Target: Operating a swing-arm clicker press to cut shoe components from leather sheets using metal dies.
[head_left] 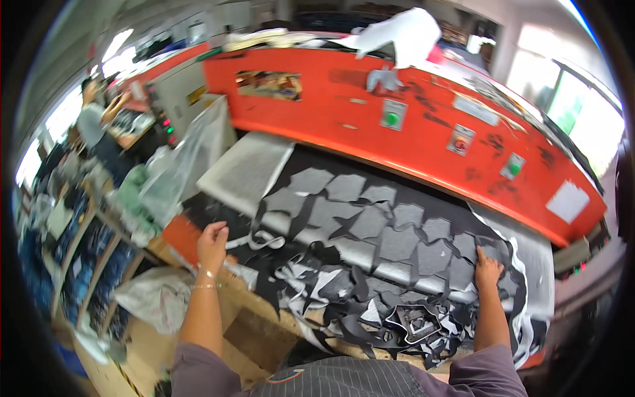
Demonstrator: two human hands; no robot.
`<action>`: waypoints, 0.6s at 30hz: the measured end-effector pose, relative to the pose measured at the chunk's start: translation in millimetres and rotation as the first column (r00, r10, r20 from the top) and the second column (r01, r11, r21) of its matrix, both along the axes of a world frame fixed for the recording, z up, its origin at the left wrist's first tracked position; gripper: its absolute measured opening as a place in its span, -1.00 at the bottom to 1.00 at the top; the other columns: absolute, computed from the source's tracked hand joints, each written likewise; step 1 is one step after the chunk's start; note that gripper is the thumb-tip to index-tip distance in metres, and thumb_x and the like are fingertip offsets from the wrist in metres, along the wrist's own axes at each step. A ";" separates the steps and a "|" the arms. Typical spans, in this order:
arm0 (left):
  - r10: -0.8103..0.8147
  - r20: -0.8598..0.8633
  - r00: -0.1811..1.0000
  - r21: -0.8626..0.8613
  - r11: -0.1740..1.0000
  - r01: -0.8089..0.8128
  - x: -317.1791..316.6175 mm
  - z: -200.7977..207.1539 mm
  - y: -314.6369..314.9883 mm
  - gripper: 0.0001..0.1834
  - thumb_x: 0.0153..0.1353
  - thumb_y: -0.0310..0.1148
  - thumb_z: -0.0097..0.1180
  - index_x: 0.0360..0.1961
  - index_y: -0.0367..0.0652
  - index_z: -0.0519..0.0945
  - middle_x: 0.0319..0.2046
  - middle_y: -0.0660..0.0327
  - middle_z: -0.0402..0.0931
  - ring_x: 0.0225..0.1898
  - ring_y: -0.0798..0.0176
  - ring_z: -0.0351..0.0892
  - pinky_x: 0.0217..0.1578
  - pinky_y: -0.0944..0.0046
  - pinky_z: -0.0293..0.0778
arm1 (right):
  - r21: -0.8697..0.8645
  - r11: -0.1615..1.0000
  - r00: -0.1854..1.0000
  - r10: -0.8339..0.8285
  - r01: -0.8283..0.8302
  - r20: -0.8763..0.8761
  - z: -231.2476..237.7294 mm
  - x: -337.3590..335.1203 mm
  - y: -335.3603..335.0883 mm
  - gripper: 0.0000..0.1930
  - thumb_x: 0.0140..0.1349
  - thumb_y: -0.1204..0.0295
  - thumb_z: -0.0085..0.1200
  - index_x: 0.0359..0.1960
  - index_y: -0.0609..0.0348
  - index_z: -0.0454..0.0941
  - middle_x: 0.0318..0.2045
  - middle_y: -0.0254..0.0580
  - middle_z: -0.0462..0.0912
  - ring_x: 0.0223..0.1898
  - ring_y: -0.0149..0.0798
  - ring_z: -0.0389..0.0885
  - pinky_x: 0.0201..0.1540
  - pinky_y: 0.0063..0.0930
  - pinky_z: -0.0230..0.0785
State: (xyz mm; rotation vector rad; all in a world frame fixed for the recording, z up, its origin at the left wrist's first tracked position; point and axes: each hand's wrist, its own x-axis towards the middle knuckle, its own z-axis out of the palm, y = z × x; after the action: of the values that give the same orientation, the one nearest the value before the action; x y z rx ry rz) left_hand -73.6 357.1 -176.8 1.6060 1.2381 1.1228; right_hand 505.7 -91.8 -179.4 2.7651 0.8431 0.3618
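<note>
On the press bed lies a sheet of black fabric (311, 149), with several grey cut fabric pieces (433, 257) in rows on it. My left hand (211, 246) is raised at the sheet's left end, fingers curled; what they hold is hidden. Beside it runs a loose white strip (268, 241). At the right end my right hand (488, 270) is closed at the dark leftover fabric between the cut pieces, its index finger reaching forward. A cutting die (413, 323) with a pale rim sits among black and white scraps (331, 284) nearer to me.
A long red press beam (317, 112) with green and red buttons spans the far side. White plastic sheeting (192, 155) hangs at the left. A white sack (155, 294) and a rack of dark bundles (86, 264) stand left. Another person (96, 126) works at the far left.
</note>
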 end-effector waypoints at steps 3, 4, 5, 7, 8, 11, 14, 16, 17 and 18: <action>-0.194 -0.430 0.882 0.205 0.930 0.304 150.8 39.6 120.1 -0.61 0.18 -0.23 0.15 -0.07 -0.29 0.54 -0.14 -0.01 0.57 -0.10 0.07 0.56 -0.05 0.16 0.43 | 0.091 0.972 0.972 -0.208 0.218 -0.107 -0.5 -29.0 4.0 -0.51 0.24 0.30 -0.04 0.22 -0.53 0.36 -0.21 -0.20 0.62 -0.03 -0.06 0.48 0.01 0.09 0.28; -0.128 -0.553 0.823 0.293 0.895 0.337 194.4 28.5 141.5 -0.53 0.14 -0.14 0.19 -0.05 -0.30 0.54 -0.08 -0.09 0.54 -0.03 -0.04 0.53 0.01 0.06 0.40 | 0.105 0.960 0.960 -0.245 0.260 -0.136 2.0 -27.9 -7.0 -0.52 0.25 0.30 -0.04 0.21 -0.56 0.37 -0.19 -0.20 0.61 -0.01 -0.05 0.46 0.00 0.09 0.30; -0.056 -0.670 0.740 0.309 0.886 0.347 236.9 22.6 153.1 -0.42 0.11 -0.02 0.19 -0.02 -0.30 0.52 -0.05 -0.14 0.51 0.02 -0.13 0.47 0.07 -0.01 0.34 | 0.099 0.953 0.947 -0.268 0.288 -0.175 2.6 -27.9 -23.6 -0.52 0.25 0.28 -0.04 0.21 -0.59 0.38 -0.19 -0.22 0.60 0.01 -0.05 0.42 -0.02 0.08 0.32; 0.070 -0.802 0.593 0.328 0.882 0.339 282.3 10.0 184.2 -0.29 0.07 0.15 0.17 0.03 -0.26 0.50 -0.02 -0.17 0.47 0.08 -0.22 0.39 0.10 -0.09 0.29 | 0.101 0.961 0.958 -0.242 0.259 -0.155 -1.0 -30.8 -28.8 -0.53 0.25 0.28 -0.04 0.19 -0.60 0.39 -0.22 -0.24 0.59 -0.01 -0.06 0.41 -0.05 0.07 0.34; 0.101 -0.832 0.545 0.323 0.888 0.328 294.2 -0.3 200.6 -0.26 0.05 0.20 0.16 0.04 -0.22 0.49 -0.02 -0.15 0.46 0.08 -0.22 0.38 0.08 -0.10 0.30 | 0.135 0.966 0.971 -0.208 0.223 -0.116 -7.6 -28.2 -31.5 -0.52 0.22 0.30 -0.01 0.18 -0.60 0.41 -0.25 -0.24 0.58 -0.05 -0.06 0.43 -0.11 0.03 0.37; 0.050 -0.880 0.472 0.234 0.911 0.339 317.8 0.8 213.0 -0.26 0.15 0.15 0.11 0.14 -0.25 0.40 0.09 -0.19 0.38 0.10 -0.26 0.38 0.10 -0.09 0.32 | 0.213 0.951 0.974 -0.210 0.223 -0.082 -16.7 -29.6 -33.2 -0.53 0.18 0.31 0.05 0.14 -0.57 0.46 -0.37 -0.24 0.52 -0.15 -0.06 0.43 -0.17 -0.04 0.39; -0.020 -0.819 0.574 0.215 0.916 0.339 324.1 3.7 214.8 -0.33 0.21 0.03 0.10 0.16 -0.29 0.36 0.09 -0.23 0.42 0.09 -0.25 0.42 0.06 -0.04 0.36 | 0.278 0.938 0.976 -0.216 0.209 -0.003 -21.3 -17.7 -27.9 -0.64 0.25 0.11 0.01 0.10 -0.37 0.52 -0.33 -0.21 0.53 -0.13 -0.05 0.44 -0.17 -0.10 0.42; -0.010 -0.841 0.541 0.239 0.890 0.389 303.9 -4.9 219.4 -0.33 0.23 0.01 0.08 0.17 -0.31 0.35 0.04 -0.22 0.46 0.07 -0.26 0.44 0.05 -0.04 0.35 | 0.230 0.928 0.955 -0.292 0.294 -0.043 -16.4 -19.7 -26.7 -0.63 0.27 0.05 -0.03 0.09 -0.34 0.53 -0.35 -0.15 0.54 -0.14 -0.03 0.44 -0.17 -0.13 0.44; -0.041 -0.854 0.519 0.222 0.873 0.434 294.4 -7.2 217.2 -0.35 0.24 0.00 0.07 0.17 -0.30 0.35 0.03 -0.22 0.46 0.06 -0.27 0.44 0.04 -0.04 0.36 | 0.223 0.924 0.950 -0.309 0.312 -0.047 -13.5 -18.7 -28.2 -0.63 0.27 0.05 -0.03 0.09 -0.34 0.53 -0.35 -0.15 0.54 -0.14 -0.03 0.44 -0.17 -0.13 0.44; -0.068 -0.866 0.495 0.205 0.855 0.476 283.2 -7.2 215.5 -0.38 0.26 -0.02 0.06 0.17 -0.29 0.35 0.02 -0.23 0.47 0.04 -0.28 0.45 0.02 -0.04 0.37 | 0.222 0.918 0.944 -0.321 0.329 -0.072 -10.5 -18.0 -29.5 -0.62 0.27 0.06 -0.02 0.09 -0.26 0.52 -0.35 -0.06 0.56 -0.17 0.01 0.46 -0.16 -0.13 0.42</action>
State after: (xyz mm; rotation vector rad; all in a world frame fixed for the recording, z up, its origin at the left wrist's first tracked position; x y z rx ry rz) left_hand 209.5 572.6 -184.0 2.7849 1.2328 0.3372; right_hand 487.6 -121.3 -189.9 3.0649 0.3492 0.3708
